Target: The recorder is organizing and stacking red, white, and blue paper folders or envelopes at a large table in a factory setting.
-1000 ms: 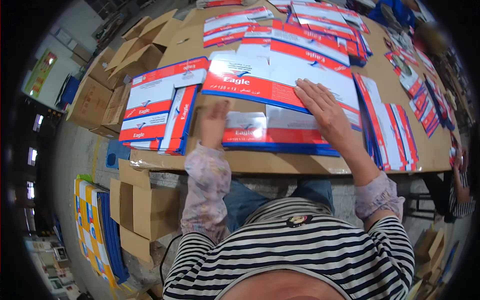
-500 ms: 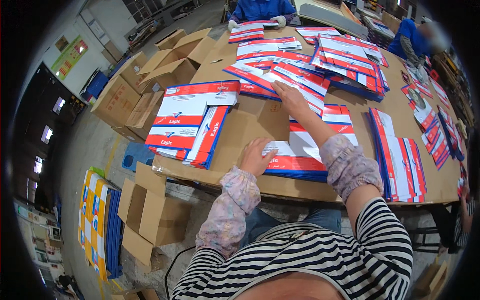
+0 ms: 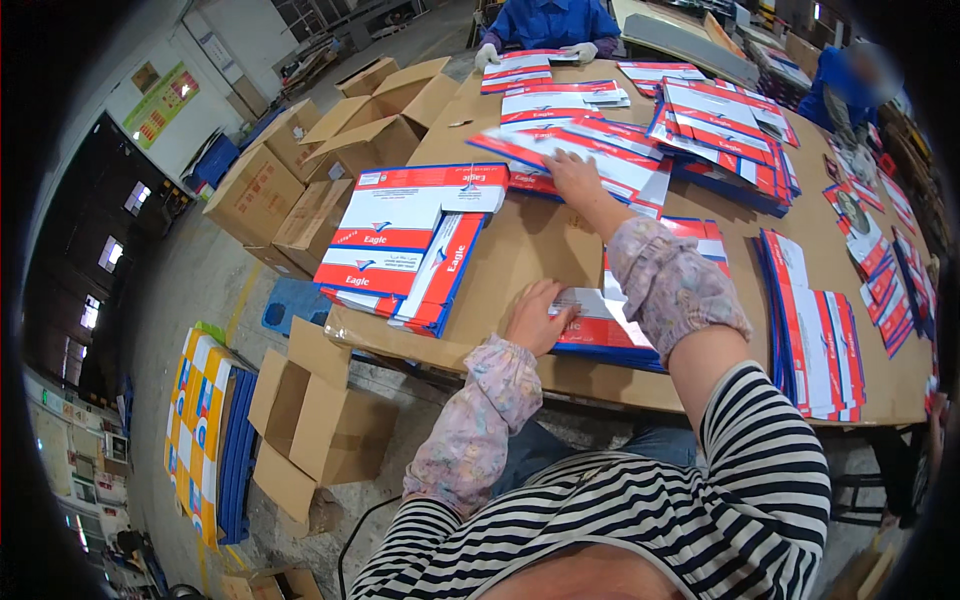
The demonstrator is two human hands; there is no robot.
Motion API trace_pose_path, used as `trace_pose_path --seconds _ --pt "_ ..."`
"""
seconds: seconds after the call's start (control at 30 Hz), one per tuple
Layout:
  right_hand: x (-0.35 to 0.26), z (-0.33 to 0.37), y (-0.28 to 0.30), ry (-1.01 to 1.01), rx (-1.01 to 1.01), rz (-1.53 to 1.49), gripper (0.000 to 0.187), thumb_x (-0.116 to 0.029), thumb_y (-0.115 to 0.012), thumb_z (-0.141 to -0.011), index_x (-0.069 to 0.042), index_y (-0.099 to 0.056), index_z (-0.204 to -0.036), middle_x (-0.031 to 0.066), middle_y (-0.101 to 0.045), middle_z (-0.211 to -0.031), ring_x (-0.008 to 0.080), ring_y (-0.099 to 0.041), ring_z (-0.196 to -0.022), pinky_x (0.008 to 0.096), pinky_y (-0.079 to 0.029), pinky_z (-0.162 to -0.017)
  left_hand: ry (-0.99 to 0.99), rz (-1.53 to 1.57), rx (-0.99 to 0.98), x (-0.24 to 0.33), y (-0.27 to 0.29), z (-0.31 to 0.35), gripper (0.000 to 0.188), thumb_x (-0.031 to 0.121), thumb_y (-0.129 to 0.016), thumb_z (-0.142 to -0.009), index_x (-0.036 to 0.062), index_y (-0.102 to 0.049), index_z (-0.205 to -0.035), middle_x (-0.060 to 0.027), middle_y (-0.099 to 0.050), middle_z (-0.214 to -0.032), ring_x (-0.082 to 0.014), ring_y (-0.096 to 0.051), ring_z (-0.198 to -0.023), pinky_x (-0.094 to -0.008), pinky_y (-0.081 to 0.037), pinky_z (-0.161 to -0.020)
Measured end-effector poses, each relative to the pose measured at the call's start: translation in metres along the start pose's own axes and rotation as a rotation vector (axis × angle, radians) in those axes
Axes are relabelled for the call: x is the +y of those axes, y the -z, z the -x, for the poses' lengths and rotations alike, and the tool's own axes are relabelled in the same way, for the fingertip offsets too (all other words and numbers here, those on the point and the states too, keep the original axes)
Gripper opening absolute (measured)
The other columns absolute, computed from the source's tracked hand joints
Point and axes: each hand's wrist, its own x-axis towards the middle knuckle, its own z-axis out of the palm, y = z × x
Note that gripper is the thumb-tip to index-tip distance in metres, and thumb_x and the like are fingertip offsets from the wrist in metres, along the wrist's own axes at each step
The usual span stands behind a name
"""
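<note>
My left hand [image 3: 538, 318] rests at the left end of a low stack of flat printed carton blanks [image 3: 610, 318] near the table's front edge, fingers apart. Farther out, my right hand [image 3: 580, 182] has its fingers on a red, white and blue carton blank [image 3: 525, 150], which tilts up at its left end from the loose pile. The thumb side is partly hidden, but the hand appears to grip it. Left of my hands stands a neat stack of the same blanks [image 3: 400, 215], with a narrower piece along its right side.
More blanks lie in piles [image 3: 720, 125] at the back and in a stack [image 3: 810, 325] on the right. Brown cartons [image 3: 265, 195] stand left of the table [image 3: 480, 345]; an opened box [image 3: 325, 425] sits below its edge. Co-workers in blue [image 3: 550, 22] are across and at right.
The blank under my right hand has lifted and shifted at its left end. My left hand stays at the near stack. The whole view has shifted slightly.
</note>
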Motion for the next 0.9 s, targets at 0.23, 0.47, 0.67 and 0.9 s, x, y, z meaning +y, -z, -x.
trace_pose_path --seconds 0.23,0.47,0.67,0.9 --pt "0.043 0.056 -0.028 -0.188 -0.455 0.025 0.072 -0.046 -0.059 -0.090 -0.020 -0.027 -0.149 0.0149 -0.028 -0.154 0.0380 -0.033 -0.139 0.0603 -0.031 -0.107 -0.002 0.012 -0.008 0.002 -0.002 0.009 0.043 0.030 -0.066 -0.086 -0.0004 -0.062 -0.116 -0.0183 -0.059 -0.120 -0.0345 -0.052 -0.116 -0.0409 -0.040 -0.101" --pt "0.029 0.194 0.097 0.105 -0.557 -0.411 0.080 -0.050 -0.063 -0.087 -0.017 -0.028 -0.150 0.0193 -0.026 -0.155 0.0360 -0.021 -0.144 0.0545 -0.020 -0.116 0.026 -0.238 -0.094 0.001 0.007 0.007 0.043 0.034 -0.063 -0.088 0.0038 -0.062 -0.119 -0.0168 -0.058 -0.122 -0.0338 -0.051 -0.117 -0.0418 -0.037 -0.102" --pt "0.039 0.290 0.103 -0.007 -0.477 -0.283 0.079 -0.060 -0.056 -0.086 -0.017 -0.033 -0.149 0.0155 -0.029 -0.154 0.0339 -0.023 -0.144 0.0510 -0.016 -0.117 -0.036 -0.363 -0.222 0.017 -0.003 -0.029 0.031 0.027 -0.062 -0.087 0.0065 -0.065 -0.111 -0.0128 -0.061 -0.108 -0.0320 -0.055 -0.107 -0.0434 -0.039 -0.093" --pt "0.024 0.300 0.104 0.007 -0.318 -0.146 0.092 -0.075 -0.047 -0.080 -0.010 -0.038 -0.145 0.0179 -0.036 -0.150 0.0316 -0.028 -0.142 0.0523 -0.020 -0.116 -0.161 -0.141 -0.049 0.015 -0.005 -0.024 0.027 0.016 -0.066 -0.084 0.0006 -0.063 -0.106 -0.0152 -0.061 -0.101 -0.0340 -0.059 -0.095 -0.0402 -0.044 -0.084"
